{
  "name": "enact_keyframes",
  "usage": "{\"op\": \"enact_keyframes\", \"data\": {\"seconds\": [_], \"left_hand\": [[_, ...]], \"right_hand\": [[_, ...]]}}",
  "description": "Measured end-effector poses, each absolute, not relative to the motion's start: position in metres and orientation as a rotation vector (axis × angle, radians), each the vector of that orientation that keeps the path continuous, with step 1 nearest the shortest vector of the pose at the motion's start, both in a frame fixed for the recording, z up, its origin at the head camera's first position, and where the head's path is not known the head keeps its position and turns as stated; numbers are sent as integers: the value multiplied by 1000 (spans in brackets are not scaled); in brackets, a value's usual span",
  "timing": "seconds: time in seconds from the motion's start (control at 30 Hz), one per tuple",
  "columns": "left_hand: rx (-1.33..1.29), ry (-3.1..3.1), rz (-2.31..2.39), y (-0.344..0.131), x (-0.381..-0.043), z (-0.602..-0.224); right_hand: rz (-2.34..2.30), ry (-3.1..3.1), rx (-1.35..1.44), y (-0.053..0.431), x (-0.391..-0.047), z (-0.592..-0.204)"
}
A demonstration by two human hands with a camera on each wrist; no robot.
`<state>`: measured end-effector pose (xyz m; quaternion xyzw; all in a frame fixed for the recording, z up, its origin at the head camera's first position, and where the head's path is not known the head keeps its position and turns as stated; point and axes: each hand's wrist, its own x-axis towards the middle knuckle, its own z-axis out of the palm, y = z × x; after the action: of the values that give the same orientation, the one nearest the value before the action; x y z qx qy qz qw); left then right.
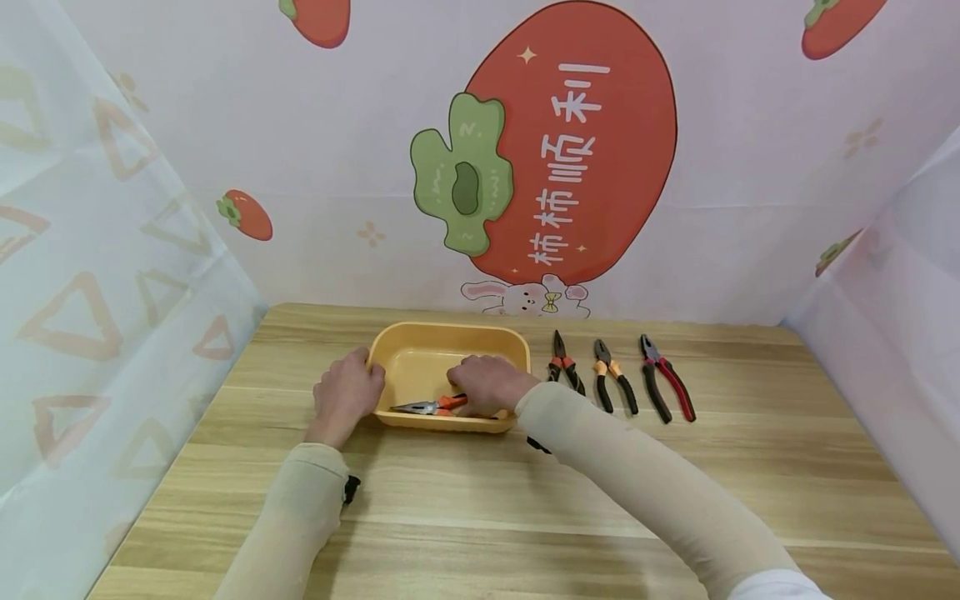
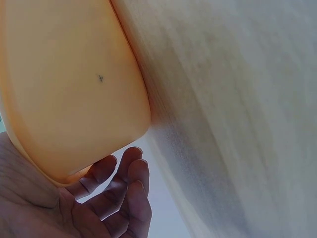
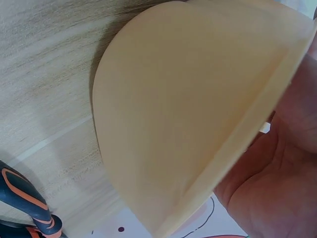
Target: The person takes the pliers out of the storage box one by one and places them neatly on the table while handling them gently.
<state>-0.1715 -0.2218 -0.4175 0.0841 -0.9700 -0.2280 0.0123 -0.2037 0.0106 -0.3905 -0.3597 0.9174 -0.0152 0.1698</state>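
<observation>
A yellow-orange plastic basin [image 1: 450,328] stands on the wooden table. My left hand [image 1: 348,387] grips its left rim; in the left wrist view, the fingers [image 2: 121,191] curl below the basin wall [image 2: 74,89]. My right hand [image 1: 491,385] reaches into the basin with bent fingers, holding needle-nose pliers [image 1: 423,407] by their orange handles. The pliers' jaws point left along the near wall. The hand covers most of the handles. In the right wrist view, the basin wall [image 3: 188,109] hides the fingertips and the pliers.
Right of the basin lie orange-and-black needle-nose pliers [image 1: 558,362], combination pliers with orange-and-black handles [image 1: 615,379] and red-and-black pliers [image 1: 671,379]. A black object [image 1: 538,446] shows partly under the right sleeve. Printed cloth walls surround the table [image 1: 450,500].
</observation>
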Motion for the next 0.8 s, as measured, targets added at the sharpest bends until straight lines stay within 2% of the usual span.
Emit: {"op": "enact_keyframes", "data": {"seconds": [0.8], "left_hand": [[257, -3027, -713, -223, -172, -420]], "right_hand": [[4, 2610, -970, 9, -209, -387]]}}
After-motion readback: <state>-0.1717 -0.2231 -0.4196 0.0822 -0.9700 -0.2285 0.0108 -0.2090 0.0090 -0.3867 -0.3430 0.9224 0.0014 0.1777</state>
